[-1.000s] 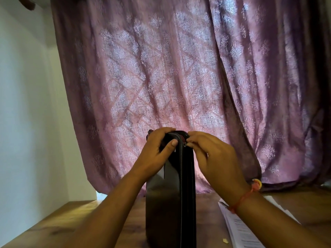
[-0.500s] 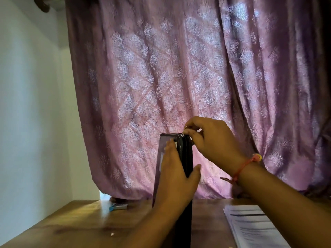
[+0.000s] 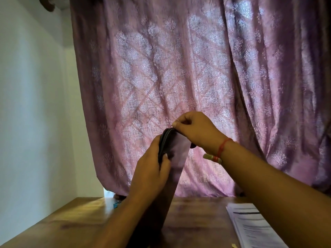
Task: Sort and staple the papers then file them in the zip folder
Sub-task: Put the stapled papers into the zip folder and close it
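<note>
Zip folder [image 3: 176,158] standing on edge on the table [image 3: 75,222], centre of view, top tilted toward one o'clock. Left hand [image 3: 152,169] against its side at nine o'clock; right hand [image 3: 195,130] at its top corner, twelve o'clock. Papers [image 3: 250,226] flat on the table at four o'clock of the folder, well apart. Small object [image 3: 117,204], too hidden to tell, at eight o'clock by the far table edge. Curtain [image 3: 179,77] behind everything; wall [image 3: 32,104] at nine o'clock.
</note>
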A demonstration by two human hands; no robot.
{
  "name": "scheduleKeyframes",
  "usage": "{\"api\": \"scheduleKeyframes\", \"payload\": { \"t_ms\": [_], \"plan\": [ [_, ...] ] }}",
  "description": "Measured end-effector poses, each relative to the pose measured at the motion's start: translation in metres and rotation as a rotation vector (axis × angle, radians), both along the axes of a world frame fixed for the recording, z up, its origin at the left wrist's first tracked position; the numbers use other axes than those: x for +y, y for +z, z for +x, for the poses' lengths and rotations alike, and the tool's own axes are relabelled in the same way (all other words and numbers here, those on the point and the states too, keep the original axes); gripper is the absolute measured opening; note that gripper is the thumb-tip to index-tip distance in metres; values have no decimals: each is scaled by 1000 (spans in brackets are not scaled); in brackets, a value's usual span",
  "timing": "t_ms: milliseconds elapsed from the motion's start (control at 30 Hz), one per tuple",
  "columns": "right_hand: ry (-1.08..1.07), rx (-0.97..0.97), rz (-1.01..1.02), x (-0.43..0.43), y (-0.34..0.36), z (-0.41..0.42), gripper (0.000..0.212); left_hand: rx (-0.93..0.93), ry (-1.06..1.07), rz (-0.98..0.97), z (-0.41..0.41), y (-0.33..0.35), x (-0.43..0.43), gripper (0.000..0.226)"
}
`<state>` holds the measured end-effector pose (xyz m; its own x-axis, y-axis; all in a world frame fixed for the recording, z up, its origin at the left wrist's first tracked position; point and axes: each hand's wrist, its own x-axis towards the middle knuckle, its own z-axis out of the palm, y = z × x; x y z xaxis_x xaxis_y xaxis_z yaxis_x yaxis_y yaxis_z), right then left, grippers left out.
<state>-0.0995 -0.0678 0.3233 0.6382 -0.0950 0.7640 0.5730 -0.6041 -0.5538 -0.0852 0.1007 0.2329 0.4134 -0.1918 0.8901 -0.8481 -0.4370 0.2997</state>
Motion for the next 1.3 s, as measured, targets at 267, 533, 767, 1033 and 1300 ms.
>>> {"api": "scheduleKeyframes", "payload": {
  "t_ms": [267,533,767,1033,1300],
  "plan": [
    [43,183,10,4,9,9,19,-25,4,-80,-1,-17,12,53],
    [-1,189,-47,5,9,33,21,-49,4,-180,-15,-36,7,55],
    [20,158,-26,2,-1,61,13,-232,57,-169,-28,-58,7,52],
    [137,22,230,-3,-2,68,10,-365,120,-144,-35,-78,10,53],
    [166,-88,301,-3,9,62,11,-404,124,-142,-41,-92,8,55]
  ]
}}
